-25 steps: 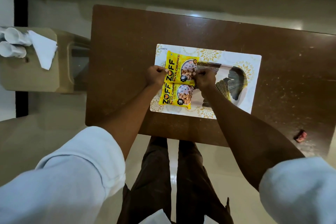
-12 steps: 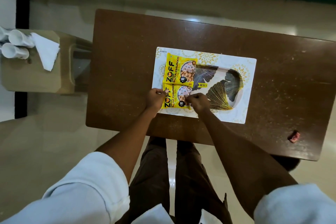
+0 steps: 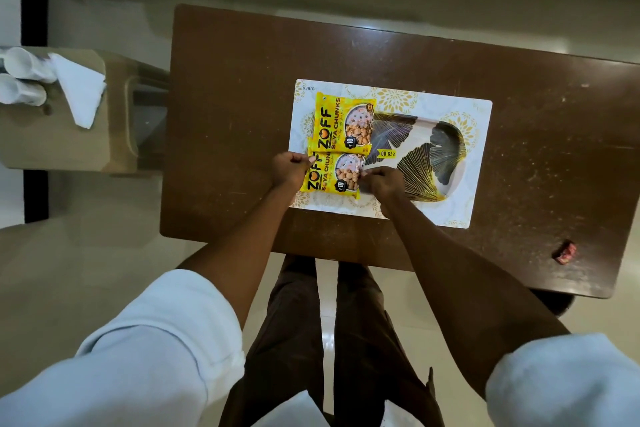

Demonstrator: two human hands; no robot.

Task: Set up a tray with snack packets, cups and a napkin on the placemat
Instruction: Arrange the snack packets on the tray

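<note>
A white placemat (image 3: 481, 163) with gold motifs lies on the brown table (image 3: 242, 97). On it rests a white tray (image 3: 429, 156) printed with dark and gold fan leaves. Two yellow snack packets lie on the tray's left end: the far packet (image 3: 343, 125) lies free, the near packet (image 3: 332, 173) sits just below it. My left hand (image 3: 289, 172) pinches the near packet's left edge. Its right edge is held by my right hand (image 3: 381, 184). Two white cups (image 3: 24, 78) and a folded white napkin (image 3: 79, 88) lie on a beige stool at the left.
The beige stool (image 3: 69, 142) stands beside the table's left end. A small red wrapper (image 3: 563, 252) lies near the table's front right corner. My legs stand at the table's near edge.
Both hands moved from the far packet toward me and now hold the near packet. The far packet stays where it was laid.
</note>
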